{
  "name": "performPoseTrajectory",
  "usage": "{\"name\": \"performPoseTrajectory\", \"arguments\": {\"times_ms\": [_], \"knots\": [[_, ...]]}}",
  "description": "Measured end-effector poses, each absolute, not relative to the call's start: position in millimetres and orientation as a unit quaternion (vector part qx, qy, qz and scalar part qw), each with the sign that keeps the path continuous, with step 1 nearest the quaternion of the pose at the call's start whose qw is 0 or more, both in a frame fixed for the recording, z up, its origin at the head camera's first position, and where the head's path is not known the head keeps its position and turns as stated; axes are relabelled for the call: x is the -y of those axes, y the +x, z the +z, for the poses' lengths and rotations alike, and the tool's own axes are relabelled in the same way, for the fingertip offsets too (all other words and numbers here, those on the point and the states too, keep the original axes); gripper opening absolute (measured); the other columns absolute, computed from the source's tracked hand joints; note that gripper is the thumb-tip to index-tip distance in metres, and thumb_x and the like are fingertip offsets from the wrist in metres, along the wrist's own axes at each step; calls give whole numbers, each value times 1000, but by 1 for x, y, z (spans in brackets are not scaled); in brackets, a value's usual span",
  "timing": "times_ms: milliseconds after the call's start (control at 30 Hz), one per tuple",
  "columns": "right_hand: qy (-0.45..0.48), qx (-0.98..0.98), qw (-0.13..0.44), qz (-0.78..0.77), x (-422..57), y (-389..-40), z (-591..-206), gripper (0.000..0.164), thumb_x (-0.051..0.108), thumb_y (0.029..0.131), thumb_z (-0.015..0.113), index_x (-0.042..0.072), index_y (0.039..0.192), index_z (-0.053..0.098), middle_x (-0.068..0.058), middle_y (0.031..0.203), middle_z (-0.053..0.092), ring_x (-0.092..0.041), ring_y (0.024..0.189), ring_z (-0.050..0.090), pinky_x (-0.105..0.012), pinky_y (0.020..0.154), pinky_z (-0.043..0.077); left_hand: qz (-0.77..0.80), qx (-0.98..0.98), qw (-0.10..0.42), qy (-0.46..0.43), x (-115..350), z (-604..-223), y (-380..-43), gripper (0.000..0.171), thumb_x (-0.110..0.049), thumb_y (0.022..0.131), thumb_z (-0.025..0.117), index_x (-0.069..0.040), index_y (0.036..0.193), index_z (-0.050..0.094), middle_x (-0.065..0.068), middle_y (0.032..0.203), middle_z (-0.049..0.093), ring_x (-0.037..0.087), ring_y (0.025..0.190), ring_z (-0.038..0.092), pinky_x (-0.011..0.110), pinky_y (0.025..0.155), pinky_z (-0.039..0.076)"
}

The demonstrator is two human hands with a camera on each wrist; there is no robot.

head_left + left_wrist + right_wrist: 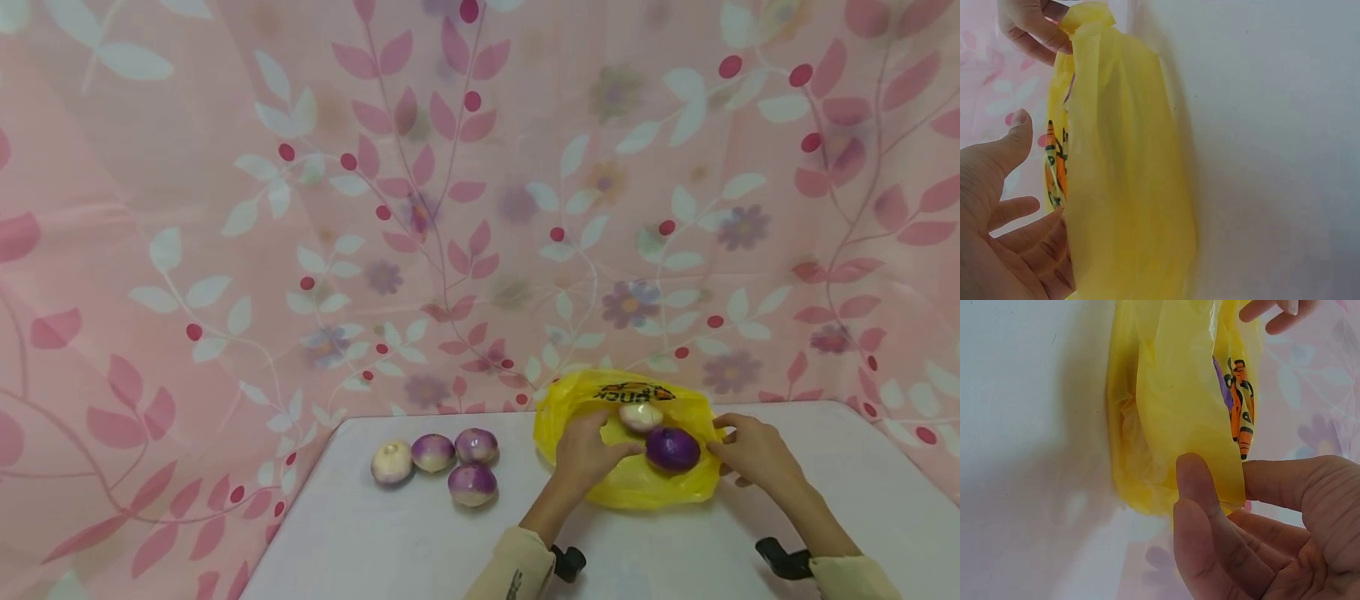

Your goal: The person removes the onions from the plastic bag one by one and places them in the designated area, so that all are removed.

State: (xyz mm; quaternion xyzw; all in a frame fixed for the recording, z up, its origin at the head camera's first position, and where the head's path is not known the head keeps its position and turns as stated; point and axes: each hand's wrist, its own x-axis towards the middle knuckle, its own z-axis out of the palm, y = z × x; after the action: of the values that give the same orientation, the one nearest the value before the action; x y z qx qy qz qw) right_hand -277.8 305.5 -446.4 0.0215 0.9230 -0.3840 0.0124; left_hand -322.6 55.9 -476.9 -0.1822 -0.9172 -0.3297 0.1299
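A yellow plastic bag (645,497) with dark and orange print lies on the table, its mouth facing me. Inside it, a pale turnip (641,417) sits behind a deep purple turnip (672,451). My left hand (585,452) is at the bag's left side with the thumb held away from relaxed fingers, holding nothing; in the left wrist view its fingertips meet the bag's edge. On the other side, my right hand (759,454) pinches the bag's rim between thumb and fingers, as the right wrist view shows.
Left of the bag, several purple-and-white turnips (472,485) sit close together on the white table (337,533). A pink floral cloth (450,208) hangs behind the table's far edge. Dark wrist-worn devices (783,558) show near both cuffs.
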Motion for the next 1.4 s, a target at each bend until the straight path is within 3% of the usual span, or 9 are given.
{"name": "performPoseTrajectory", "arguments": {"times_ms": [167, 433, 733, 1100, 1400], "knots": [[22, -923, 17, -385, -305, -278, -448, 53, 13, 92, 65, -18, 128, 43, -33, 99, 63, -26, 67, 69, -35, 54, 56, -335, 918, 124, -172, -69, -486, -325, 60, -60, 73, 79, -20, 118, 70, -8, 112, 70, 8, 97, 62, 29, 83, 50], [15, -924, 10, -383, -307, -276, -446, 52, 12, 92, 65, -19, 127, 43, -30, 96, 65, -26, 66, 69, -36, 53, 56, -323, 932, 97, -133, -88, -493, -321, 69, -68, 69, 77, -28, 124, 68, -12, 115, 68, 13, 101, 63, 31, 83, 51], [8, -923, 4, -384, -305, -274, -445, 52, 12, 91, 65, -20, 126, 44, -28, 94, 67, -26, 64, 69, -35, 52, 56, -309, 942, 76, -103, -100, -496, -316, 65, -70, 68, 75, -29, 118, 69, -8, 105, 69, 13, 92, 62, 31, 82, 51], [3, -924, 3, -384, -305, -276, -446, 52, 12, 92, 65, -20, 127, 43, -32, 96, 65, -27, 65, 69, -36, 52, 56, -241, 959, 87, -123, -109, -502, -321, 74, -79, 64, 70, -28, 117, 64, -7, 92, 67, 11, 82, 62, 28, 69, 49], [-4, -923, 1, -384, -304, -274, -445, 52, 11, 91, 66, -20, 126, 44, -31, 95, 65, -27, 64, 69, -36, 51, 56, -243, 962, 57, -114, -111, -505, -322, 76, -80, 63, 70, -30, 120, 66, -8, 101, 69, 13, 91, 64, 31, 77, 50]]}}
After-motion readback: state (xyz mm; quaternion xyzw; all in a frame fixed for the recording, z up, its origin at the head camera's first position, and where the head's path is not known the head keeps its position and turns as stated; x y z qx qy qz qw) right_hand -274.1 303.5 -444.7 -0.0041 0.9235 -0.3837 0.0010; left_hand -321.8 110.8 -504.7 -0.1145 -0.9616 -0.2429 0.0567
